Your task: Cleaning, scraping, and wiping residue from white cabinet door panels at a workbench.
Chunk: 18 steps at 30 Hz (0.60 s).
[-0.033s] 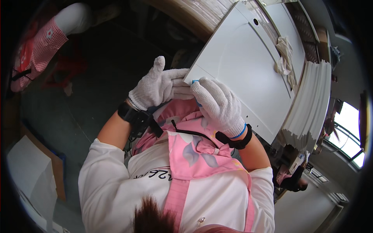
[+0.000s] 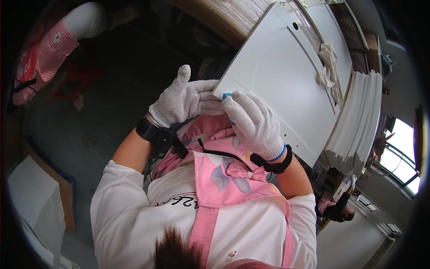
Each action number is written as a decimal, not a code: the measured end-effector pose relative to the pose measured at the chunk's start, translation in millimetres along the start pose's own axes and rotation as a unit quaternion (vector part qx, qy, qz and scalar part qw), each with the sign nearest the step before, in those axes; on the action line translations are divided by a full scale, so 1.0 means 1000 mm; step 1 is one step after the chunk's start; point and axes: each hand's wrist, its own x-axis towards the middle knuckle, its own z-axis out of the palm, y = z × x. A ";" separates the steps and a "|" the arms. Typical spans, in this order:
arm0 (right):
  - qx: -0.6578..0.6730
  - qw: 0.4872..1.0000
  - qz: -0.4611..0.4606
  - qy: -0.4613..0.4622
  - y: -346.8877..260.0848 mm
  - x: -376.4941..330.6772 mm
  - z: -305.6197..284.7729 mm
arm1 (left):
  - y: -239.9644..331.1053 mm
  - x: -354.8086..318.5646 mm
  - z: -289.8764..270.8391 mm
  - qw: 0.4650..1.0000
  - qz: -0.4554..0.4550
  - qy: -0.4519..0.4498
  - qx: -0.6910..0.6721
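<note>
Both my hands wear white knit gloves and meet at the near corner of a large white panel that lies tilted in front of me. My left hand grips that corner with its fingers stretched along the edge and the thumb sticking up. My right hand is closed over a small blue object and presses it against the same corner. Only a bit of the blue object shows between the gloves. Black bands sit on both wrists.
A crumpled white cloth lies on the panel's far part. A stack of white panels stands at the right. Another person's red checked sleeve is at the upper left. Cardboard and a white sheet lie at the lower left.
</note>
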 end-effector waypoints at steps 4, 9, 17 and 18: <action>0.005 1.000 0.015 0.002 -0.001 -0.016 -0.009 | 0.001 -0.002 -0.002 1.000 -0.012 -0.018 -0.012; 0.001 0.999 -0.029 0.014 -0.002 0.014 0.003 | 0.001 -0.001 0.000 1.000 -0.011 -0.010 -0.016; -0.019 0.996 -0.082 -0.001 -0.001 0.018 -0.002 | -0.002 -0.002 0.002 0.999 0.004 -0.022 -0.033; -0.029 0.995 -0.089 0.016 0.002 0.014 0.000 | -0.002 -0.002 0.003 0.999 0.001 -0.024 -0.035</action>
